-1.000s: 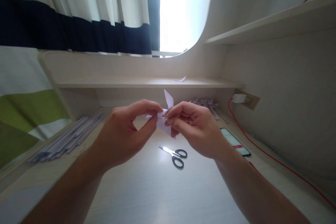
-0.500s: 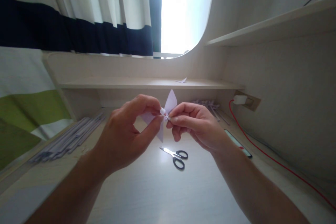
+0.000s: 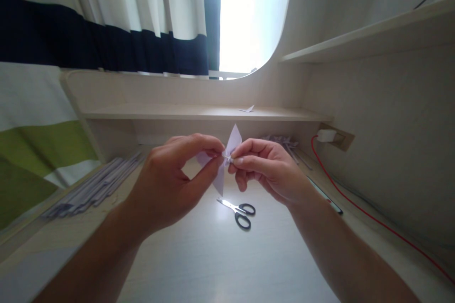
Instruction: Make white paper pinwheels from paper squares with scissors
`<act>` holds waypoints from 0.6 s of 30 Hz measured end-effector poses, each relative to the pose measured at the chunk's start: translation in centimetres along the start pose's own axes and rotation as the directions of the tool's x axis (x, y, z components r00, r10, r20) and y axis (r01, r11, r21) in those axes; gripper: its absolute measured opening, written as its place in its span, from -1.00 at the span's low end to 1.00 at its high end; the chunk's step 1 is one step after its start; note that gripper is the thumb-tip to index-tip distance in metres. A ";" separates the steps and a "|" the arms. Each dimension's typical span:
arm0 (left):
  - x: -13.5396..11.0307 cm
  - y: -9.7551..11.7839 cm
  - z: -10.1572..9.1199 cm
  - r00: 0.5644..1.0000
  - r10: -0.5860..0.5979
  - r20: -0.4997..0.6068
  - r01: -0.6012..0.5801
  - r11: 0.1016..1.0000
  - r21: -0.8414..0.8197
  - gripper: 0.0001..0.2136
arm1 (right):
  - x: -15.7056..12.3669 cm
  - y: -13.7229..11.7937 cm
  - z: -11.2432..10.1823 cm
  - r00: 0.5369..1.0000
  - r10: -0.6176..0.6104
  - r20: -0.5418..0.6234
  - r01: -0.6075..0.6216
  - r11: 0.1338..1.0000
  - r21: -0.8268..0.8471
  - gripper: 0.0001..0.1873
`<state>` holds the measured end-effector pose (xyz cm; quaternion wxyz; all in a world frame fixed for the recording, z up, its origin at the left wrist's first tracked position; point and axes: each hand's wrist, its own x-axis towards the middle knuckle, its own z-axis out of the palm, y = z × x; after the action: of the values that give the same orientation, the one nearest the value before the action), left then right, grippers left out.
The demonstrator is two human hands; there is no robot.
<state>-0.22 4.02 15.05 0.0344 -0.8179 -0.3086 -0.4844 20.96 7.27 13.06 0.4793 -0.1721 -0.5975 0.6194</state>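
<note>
A pale lilac folded paper piece (image 3: 233,138) with pointed, petal-like flaps is held up in front of me, above the desk. My left hand (image 3: 181,175) pinches its middle from the left between thumb and index finger. From the right, the thumb and index fingertips of my right hand (image 3: 263,163) close on the small twisted part at its centre. Fingers hide much of the middle. On the desk just below lie scissors (image 3: 237,212) with black handles, blades pointing up and left.
Several rolled paper sticks (image 3: 92,187) lie at the left, and more (image 3: 282,142) at the back right. A folded paper scrap (image 3: 248,109) rests on the shelf (image 3: 170,116). A phone (image 3: 334,203) lies by my right forearm; a red cable (image 3: 359,208) runs from a white charger (image 3: 325,135).
My left fingertips have closed in around the paper's centre, covering a small curled bit that showed before. The right hand keeps its pinch. The view has shifted slightly.
</note>
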 end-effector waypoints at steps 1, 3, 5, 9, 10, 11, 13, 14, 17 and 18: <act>0.0 0.0 0.0 1.000 -0.010 -0.003 0.010 1.000 -0.006 -0.90 | -0.1 0.0 0.1 1.000 -0.012 -0.013 0.012 1.000 -0.020 -0.92; -0.1 0.1 0.0 0.999 -0.039 -0.015 0.039 0.999 -0.015 -0.89 | -0.2 -0.1 0.5 0.998 -0.044 -0.042 0.041 0.997 -0.065 -0.92; -0.1 0.1 0.0 0.997 -0.071 -0.036 0.070 0.997 -0.026 -0.87 | -0.4 -0.1 0.8 0.994 -0.080 -0.076 0.071 0.991 -0.112 -0.93; -0.2 0.3 0.2 0.991 -0.113 -0.074 0.108 0.992 -0.064 -0.85 | -0.6 -0.1 1.2 0.988 -0.114 -0.101 0.098 0.984 -0.149 -0.93; -0.2 0.3 0.3 0.990 -0.122 -0.076 0.116 0.990 -0.077 -0.85 | -0.6 -0.1 1.2 0.989 -0.111 -0.095 0.096 0.985 -0.143 -0.93; -0.2 0.3 0.4 0.989 -0.129 -0.077 0.122 0.989 -0.088 -0.84 | -0.6 -0.1 1.1 0.990 -0.105 -0.090 0.092 0.987 -0.134 -0.93; -0.2 0.2 0.5 0.987 -0.140 -0.075 0.132 0.985 -0.111 -0.84 | -0.6 0.0 1.0 0.992 -0.092 -0.083 0.081 0.989 -0.121 -0.92; -0.2 0.2 0.5 0.987 -0.143 -0.074 0.133 0.983 -0.125 -0.83 | -0.5 0.0 0.9 0.993 -0.089 -0.083 0.079 0.990 -0.119 -0.91; -0.3 0.2 0.4 0.987 -0.147 -0.068 0.134 0.978 -0.161 -0.82 | -0.5 0.0 0.9 0.991 -0.099 -0.089 0.086 0.987 -0.138 -0.90; -0.3 0.3 0.4 0.987 -0.146 -0.068 0.133 0.977 -0.168 -0.81 | -0.5 -0.1 1.0 0.990 -0.107 -0.091 0.093 0.985 -0.149 -0.90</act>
<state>0.12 3.80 14.62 -0.0545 -0.7742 -0.3230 -0.5417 20.46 6.27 13.15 0.5252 -0.2064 -0.6241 0.5405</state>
